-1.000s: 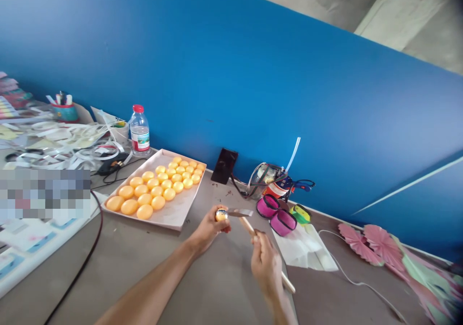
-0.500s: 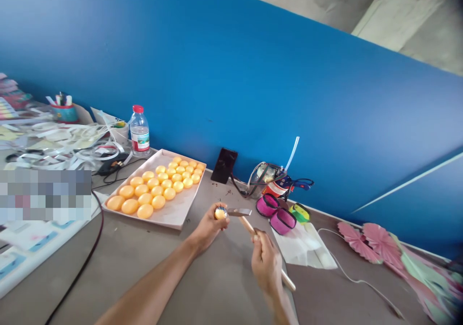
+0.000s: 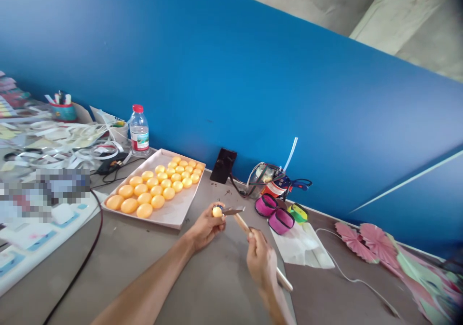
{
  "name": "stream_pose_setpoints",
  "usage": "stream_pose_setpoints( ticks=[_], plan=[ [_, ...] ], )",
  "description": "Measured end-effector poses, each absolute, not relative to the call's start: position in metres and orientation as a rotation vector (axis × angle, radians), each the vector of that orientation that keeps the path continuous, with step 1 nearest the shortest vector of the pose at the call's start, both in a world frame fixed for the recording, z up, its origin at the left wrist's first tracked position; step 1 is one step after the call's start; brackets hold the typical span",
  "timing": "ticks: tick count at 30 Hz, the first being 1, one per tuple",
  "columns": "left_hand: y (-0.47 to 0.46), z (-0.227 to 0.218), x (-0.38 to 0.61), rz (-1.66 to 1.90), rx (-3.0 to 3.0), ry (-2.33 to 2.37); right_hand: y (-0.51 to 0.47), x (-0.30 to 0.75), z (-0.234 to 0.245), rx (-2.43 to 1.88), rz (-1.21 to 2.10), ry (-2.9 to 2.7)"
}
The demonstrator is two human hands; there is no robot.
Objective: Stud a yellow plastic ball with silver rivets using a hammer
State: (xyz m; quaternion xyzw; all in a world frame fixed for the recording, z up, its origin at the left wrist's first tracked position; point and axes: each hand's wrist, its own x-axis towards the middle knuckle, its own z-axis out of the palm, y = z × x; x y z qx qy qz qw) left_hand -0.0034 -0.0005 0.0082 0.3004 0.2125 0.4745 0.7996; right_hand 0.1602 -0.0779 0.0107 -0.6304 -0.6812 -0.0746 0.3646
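Near the middle of the table, my left hand (image 3: 205, 229) is closed around a small yellow ball (image 3: 217, 211), which has a dark bluish patterned patch at its top. My right hand (image 3: 261, 258) grips the wooden handle of a small hammer (image 3: 240, 223). Its narrow metal head points left and reaches the ball; whether they touch I cannot tell. Several orange-yellow balls (image 3: 157, 201) lie in rows in a shallow pale tray (image 3: 177, 216) to the left of my hands.
A red-capped bottle (image 3: 139, 131) stands behind the tray. Against the blue partition (image 3: 217, 74) leans a black phone (image 3: 223, 166). Pink-purple cuffs (image 3: 281, 221) and a white sheet (image 3: 302, 250) lie right of my hands. Paper strips (image 3: 68, 139) clutter the left; a dark cable (image 3: 92, 257) crosses there.
Both hands have shifted slightly left, with the ball and hammer. The ball has turned in my left fingers, showing more plain yellow and less of the patterned patch.
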Motion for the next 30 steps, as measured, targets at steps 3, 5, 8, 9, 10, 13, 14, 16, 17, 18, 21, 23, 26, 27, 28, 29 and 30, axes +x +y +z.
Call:
stream_pose_setpoints(
  ticks=[3,5,8,9,10,13,14,16,17,18,21,23,26,27,28,29,30],
  plan=[
    [-0.0008,0.0088,-0.0062,0.993,0.587,0.365,-0.0786,0.1588,0.0129,-1.58,-0.204,-1.675],
    [-0.0005,0.0075,-0.0067,0.966,0.555,0.337,-0.0782,0.1577,0.0131,-1.592,-0.212,-1.681],
    [0.0012,0.0049,-0.0069,0.95,0.504,0.333,-0.0771,0.1567,0.0117,-1.621,-0.187,-1.751],
    [0.0021,0.0041,-0.0069,0.947,0.482,0.326,-0.0773,0.1567,0.0115,-1.616,-0.183,-1.751],
    [0.0031,0.0033,-0.0068,0.942,0.46,0.313,-0.0778,0.1568,0.0116,-1.604,-0.184,-1.734],
    [0.0052,0.001,-0.0054,0.935,0.427,0.282,-0.0808,0.1569,0.0136,-1.541,-0.206,-1.667],
    [0.0054,0.0004,-0.0045,0.936,0.43,0.283,-0.0815,0.1565,0.0143,-1.521,-0.219,-1.656],
    [0.0055,-0.0003,-0.0028,0.933,0.438,0.296,-0.0815,0.1549,0.0144,-1.5,-0.244,-1.673],
    [0.0055,-0.0003,-0.0023,0.934,0.435,0.309,-0.0808,0.1539,0.0138,-1.506,-0.256,-1.698],
    [0.0056,0.0001,-0.0021,0.937,0.423,0.33,-0.0799,0.153,0.0127,-1.519,-0.259,-1.73],
    [0.0062,0.0019,-0.003,0.972,0.348,0.403,-0.0777,0.1518,0.0088,-1.542,-0.244,-1.799],
    [0.0066,0.0027,-0.0037,0.986,0.324,0.416,-0.0774,0.1518,0.0073,-1.52,-0.234,-1.78],
    [0.0064,0.0019,-0.0028,0.966,0.38,0.396,-0.0773,0.1516,0.0073,-1.517,-0.218,-1.748],
    [0.0061,0.0012,-0.0023,0.954,0.402,0.401,-0.0771,0.1513,0.0079,-1.528,-0.209,-1.756],
    [0.0059,0.0006,-0.0019,0.945,0.417,0.411,-0.0769,0.1511,0.0086,-1.539,-0.197,-1.772],
    [0.0057,0.0001,-0.0017,0.941,0.424,0.421,-0.0767,0.151,0.0095,-1.544,-0.187,-1.787],
    [0.0056,-0.0002,-0.0018,0.939,0.428,0.424,-0.0768,0.1511,0.0106,-1.54,-0.183,-1.789]
  ],
)
